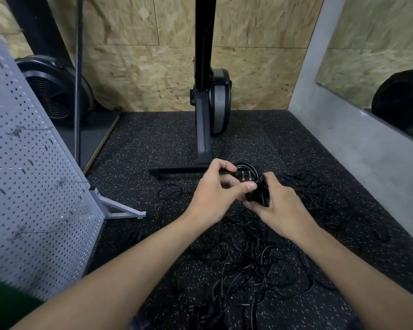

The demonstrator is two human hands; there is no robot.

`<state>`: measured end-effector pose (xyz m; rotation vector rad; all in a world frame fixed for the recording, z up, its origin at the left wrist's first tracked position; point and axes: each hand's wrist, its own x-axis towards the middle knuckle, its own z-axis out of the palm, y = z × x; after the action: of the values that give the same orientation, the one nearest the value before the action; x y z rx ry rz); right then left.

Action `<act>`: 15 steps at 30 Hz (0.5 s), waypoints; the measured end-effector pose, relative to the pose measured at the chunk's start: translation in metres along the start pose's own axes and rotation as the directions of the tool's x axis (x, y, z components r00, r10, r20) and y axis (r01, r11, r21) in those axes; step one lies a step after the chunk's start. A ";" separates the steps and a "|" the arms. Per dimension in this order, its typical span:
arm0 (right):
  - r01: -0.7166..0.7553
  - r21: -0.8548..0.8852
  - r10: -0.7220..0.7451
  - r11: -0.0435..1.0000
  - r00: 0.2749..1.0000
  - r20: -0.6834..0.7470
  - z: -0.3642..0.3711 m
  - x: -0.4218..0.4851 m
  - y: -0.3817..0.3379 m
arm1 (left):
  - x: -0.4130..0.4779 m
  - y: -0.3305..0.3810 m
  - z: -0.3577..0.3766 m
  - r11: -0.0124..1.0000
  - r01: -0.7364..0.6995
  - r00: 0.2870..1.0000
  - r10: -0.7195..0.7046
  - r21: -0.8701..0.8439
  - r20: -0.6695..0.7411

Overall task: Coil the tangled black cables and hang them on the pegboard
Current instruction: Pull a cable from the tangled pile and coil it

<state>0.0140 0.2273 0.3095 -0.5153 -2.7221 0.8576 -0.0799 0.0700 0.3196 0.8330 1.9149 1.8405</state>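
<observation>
Both hands meet on one small coiled cable. The left hand pinches its plug end, thumb pressed against curled fingers, and the right hand curls round the bundled loops. The hands cover most of the coil, so only a glossy arc and the metal prongs show. Below the grip lies the tangled pile of thin black cables, hard to trace against the speckled rubber floor. Left of the grip stands the grey perforated pegboard, partly cut off.
</observation>
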 end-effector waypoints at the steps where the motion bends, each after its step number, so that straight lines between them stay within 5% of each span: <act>1: 0.004 0.009 -0.004 1.000 1.000 0.005 0.001 -0.001 -0.001 | 0.001 0.000 0.000 0.999 0.027 0.999 -0.028 -0.028 -0.029; 10: 0.098 -0.008 -0.098 0.995 0.995 0.007 0.001 -0.006 -0.003 | 0.010 0.010 -0.013 0.909 0.375 0.927 -0.371 -0.181 0.057; 15: 0.045 0.068 -0.050 0.997 0.996 0.074 0.005 -0.009 -0.008 | 0.012 0.008 -0.026 0.873 0.448 0.893 -0.428 -0.192 0.137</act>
<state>0.0184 0.2150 0.3089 -0.4113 -2.7512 0.9700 -0.1040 0.0572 0.3319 0.3598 1.6363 1.6574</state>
